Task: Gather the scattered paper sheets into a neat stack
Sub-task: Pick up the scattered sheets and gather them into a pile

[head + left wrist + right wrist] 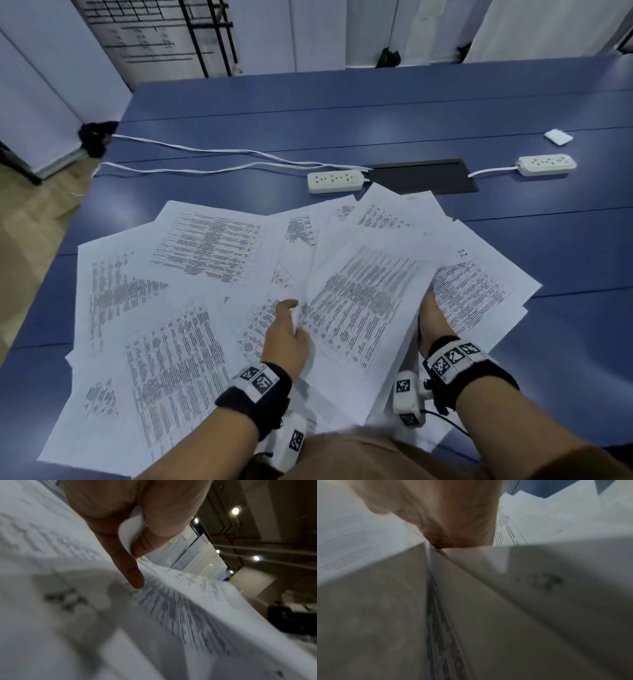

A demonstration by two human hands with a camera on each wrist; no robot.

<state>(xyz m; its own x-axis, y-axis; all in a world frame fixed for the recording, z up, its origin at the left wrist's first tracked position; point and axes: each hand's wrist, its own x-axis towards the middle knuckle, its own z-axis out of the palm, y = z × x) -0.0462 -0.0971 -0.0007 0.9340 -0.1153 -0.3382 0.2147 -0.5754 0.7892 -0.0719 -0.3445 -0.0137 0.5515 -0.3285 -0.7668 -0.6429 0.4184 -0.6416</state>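
Note:
Several white printed paper sheets [212, 246] lie fanned out and overlapping across the near part of the blue table [376, 113]. One printed sheet [363, 305] is raised at a slant between my two hands. My left hand [291, 329] pinches its left edge, and in the left wrist view the paper edge [130, 534] curls between thumb and fingers [132, 573]. My right hand [433, 318] holds the right side, with its fingers hidden under the sheets. The right wrist view shows only my right palm [450, 520] against blurred paper [556, 588].
Two white power strips [335, 181] [546, 165] with white cables [212, 150] lie beyond the papers, beside a black floor-box lid [421, 176]. A small white pad [558, 137] sits far right. The table's left edge drops to a wooden floor [30, 240].

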